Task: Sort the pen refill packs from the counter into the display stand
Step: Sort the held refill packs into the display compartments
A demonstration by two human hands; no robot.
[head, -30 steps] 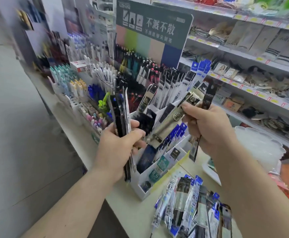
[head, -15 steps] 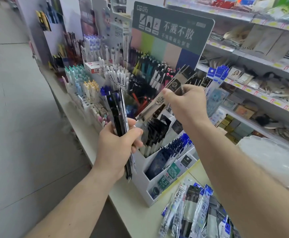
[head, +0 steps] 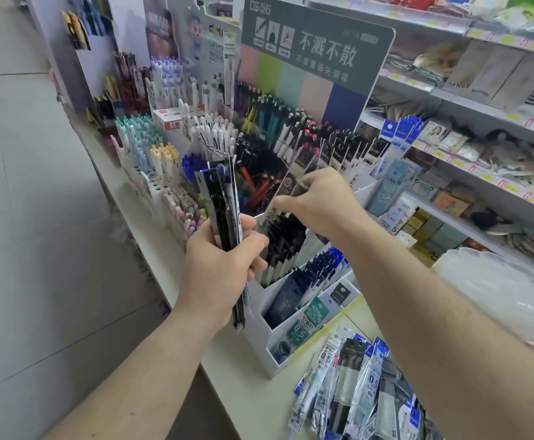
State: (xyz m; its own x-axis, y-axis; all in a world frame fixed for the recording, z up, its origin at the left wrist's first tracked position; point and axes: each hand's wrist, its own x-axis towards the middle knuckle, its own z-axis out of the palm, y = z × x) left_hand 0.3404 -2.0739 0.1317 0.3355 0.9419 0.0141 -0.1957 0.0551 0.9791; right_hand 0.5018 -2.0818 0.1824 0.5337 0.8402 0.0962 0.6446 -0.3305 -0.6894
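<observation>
From the head view, a white tiered cardboard display stand [head: 261, 336] is seen on the pale counter [head: 246, 392], and it serves as the landmark. Just left of the stand, a bundle of long, narrow black-and-blue plastic refill packs [head: 224, 217] is gripped by the left hand [head: 219, 274]; the fingers are curled tightly round it. The long axis of the bundle is upright, tilted slightly left at the top, with the lower ends protruding below the palm. The number of packs in the bundle cannot be counted.

Above the stand's upper compartments, a single grey-and-black refill pack [head: 291, 182] is pinched between the thumb and fingertips of the right hand [head: 319, 203]. Its long axis runs diagonally, the top pointed up and right, the lower end aimed down toward a compartment filled with dark packs.

In front of the stand, to its right, a loose pile of clear and blue refill packs [head: 358, 392] lies flat on the counter, mostly pointed away from the viewer; well over six are overlapped, and an exact count cannot be given.
</observation>
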